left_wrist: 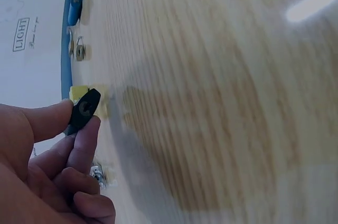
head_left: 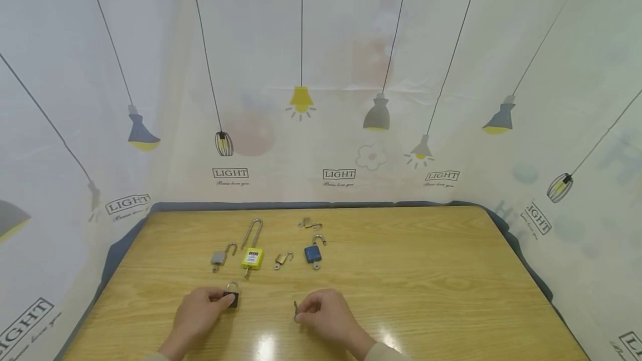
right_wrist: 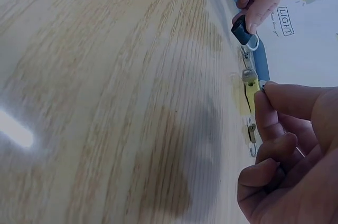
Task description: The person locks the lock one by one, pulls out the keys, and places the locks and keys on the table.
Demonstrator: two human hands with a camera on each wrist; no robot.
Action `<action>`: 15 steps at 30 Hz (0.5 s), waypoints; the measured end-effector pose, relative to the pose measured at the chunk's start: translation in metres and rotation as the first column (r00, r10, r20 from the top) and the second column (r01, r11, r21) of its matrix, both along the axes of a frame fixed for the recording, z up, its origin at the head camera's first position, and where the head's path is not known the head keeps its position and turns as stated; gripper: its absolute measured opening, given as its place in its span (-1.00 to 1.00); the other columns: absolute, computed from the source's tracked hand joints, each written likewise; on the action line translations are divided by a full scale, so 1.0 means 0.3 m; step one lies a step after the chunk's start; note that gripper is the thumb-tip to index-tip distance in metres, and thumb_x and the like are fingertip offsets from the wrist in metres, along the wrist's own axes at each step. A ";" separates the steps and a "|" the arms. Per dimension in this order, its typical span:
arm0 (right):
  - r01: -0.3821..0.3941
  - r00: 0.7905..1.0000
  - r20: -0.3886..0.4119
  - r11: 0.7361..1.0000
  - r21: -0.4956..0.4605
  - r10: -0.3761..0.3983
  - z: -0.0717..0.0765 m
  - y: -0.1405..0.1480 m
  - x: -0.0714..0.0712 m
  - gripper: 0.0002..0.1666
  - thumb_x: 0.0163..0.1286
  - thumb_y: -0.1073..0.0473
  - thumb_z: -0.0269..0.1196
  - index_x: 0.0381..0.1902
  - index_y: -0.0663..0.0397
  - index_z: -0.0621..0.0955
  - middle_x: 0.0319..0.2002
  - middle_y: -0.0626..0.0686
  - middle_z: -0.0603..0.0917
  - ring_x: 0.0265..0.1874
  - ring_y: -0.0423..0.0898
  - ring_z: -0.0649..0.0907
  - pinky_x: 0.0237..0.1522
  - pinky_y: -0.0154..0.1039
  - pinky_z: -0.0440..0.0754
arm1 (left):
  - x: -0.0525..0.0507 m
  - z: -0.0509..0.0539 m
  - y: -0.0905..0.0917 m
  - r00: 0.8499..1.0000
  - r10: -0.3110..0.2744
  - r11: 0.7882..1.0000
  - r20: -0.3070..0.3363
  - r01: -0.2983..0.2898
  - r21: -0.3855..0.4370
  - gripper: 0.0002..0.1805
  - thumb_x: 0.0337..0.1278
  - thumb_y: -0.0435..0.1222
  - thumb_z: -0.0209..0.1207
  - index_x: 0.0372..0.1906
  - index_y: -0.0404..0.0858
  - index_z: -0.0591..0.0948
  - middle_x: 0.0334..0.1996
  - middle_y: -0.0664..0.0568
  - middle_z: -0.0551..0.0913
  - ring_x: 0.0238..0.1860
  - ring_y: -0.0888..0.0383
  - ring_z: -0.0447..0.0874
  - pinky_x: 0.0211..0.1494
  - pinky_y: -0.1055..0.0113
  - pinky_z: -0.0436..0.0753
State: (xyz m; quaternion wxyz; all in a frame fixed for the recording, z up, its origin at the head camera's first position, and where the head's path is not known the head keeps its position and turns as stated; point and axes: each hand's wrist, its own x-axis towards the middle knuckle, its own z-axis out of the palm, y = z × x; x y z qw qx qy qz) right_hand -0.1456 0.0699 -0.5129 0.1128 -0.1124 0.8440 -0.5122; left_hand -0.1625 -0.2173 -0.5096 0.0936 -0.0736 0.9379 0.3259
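My left hand pinches a small black padlock between thumb and fingers, its shackle pointing up and looking closed. In the left wrist view the padlock's underside faces the camera and shows a keyhole. To the right, my right hand pinches a small, slim metal key between thumb and forefinger. Most of the key is hidden by the fingertips in the right wrist view. The key and the black padlock are well apart.
Beyond the hands lie several padlocks with open shackles: a grey one, a yellow one with a long shackle, a small brass one, a blue one and another small one. Keys stick out of them. The wooden table meets a printed curtain.
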 end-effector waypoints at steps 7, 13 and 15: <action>-0.018 0.999 0.027 0.999 -0.029 0.019 -0.010 -0.017 0.003 -0.92 0.09 0.16 0.43 -0.45 0.02 0.73 -0.48 -0.15 0.71 -0.48 -0.31 0.56 -0.36 -0.40 0.51 | -0.004 0.012 -0.019 1.000 0.004 0.998 0.005 -0.004 -0.058 -0.65 0.11 -0.03 0.29 -0.21 -0.24 0.74 -0.24 -0.03 0.77 -0.28 0.15 0.62 -0.29 0.27 0.49; -0.009 1.000 0.019 1.000 -0.021 0.009 -0.011 -0.025 0.006 -0.92 0.09 0.16 0.42 -0.46 0.02 0.72 -0.49 -0.16 0.70 -0.47 -0.32 0.55 -0.34 -0.40 0.50 | -0.010 0.017 -0.033 1.000 0.001 0.995 0.022 0.002 -0.103 -0.61 0.05 0.02 0.32 -0.24 -0.23 0.75 -0.23 -0.04 0.77 -0.30 0.16 0.63 -0.31 0.27 0.49; 0.001 1.000 0.014 1.000 -0.014 0.000 -0.011 -0.026 0.005 -0.92 0.10 0.16 0.42 -0.46 0.02 0.72 -0.50 -0.17 0.69 -0.48 -0.32 0.54 -0.36 -0.40 0.49 | -0.013 0.020 -0.037 0.999 0.001 0.993 0.033 0.002 -0.114 -0.60 0.05 0.04 0.32 -0.24 -0.22 0.75 -0.23 -0.03 0.77 -0.30 0.16 0.64 -0.31 0.26 0.49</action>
